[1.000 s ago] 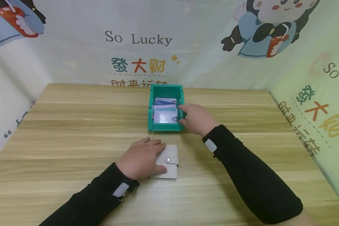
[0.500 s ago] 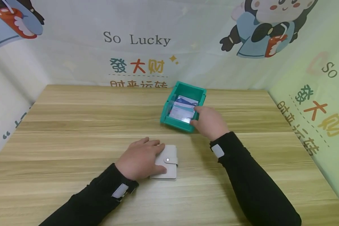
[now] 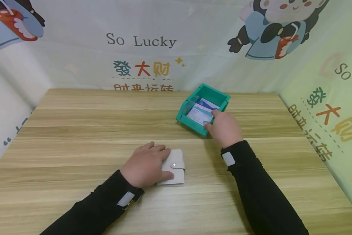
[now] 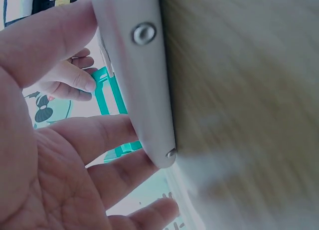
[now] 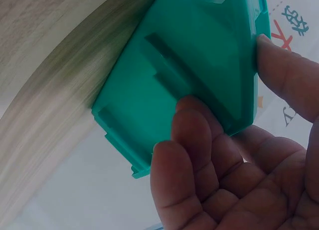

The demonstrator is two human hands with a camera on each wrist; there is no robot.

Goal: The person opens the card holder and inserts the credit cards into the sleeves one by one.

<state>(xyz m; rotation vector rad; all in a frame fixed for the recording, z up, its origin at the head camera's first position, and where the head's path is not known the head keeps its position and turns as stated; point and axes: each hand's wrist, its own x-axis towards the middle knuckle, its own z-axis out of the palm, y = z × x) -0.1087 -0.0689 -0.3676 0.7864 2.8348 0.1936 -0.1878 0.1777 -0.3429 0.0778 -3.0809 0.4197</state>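
A white snap-strap card holder (image 3: 178,177) lies closed on the table. My left hand (image 3: 145,164) rests across its left part, thumb and fingers spread over the cover; the left wrist view shows fingertips at the holder (image 4: 134,80). Farther back and to the right stands a green plastic bin (image 3: 192,127), turned at an angle. Its right side is gripped by my right hand (image 3: 226,130), with a finger over the rim. In the right wrist view, thumb and fingers wrap the bin (image 5: 164,85). Cards (image 3: 200,114) in white and blue lie inside the bin.
The wooden table (image 3: 84,130) runs back to a printed cloth backdrop (image 3: 199,45). More of that cloth (image 3: 334,98) hangs along the right side, and a pale cloth (image 3: 14,88) borders the left edge.
My right hand has dragged the green bin to the right and turned it clockwise, with the cards inside. My left hand has stayed on the card holder.
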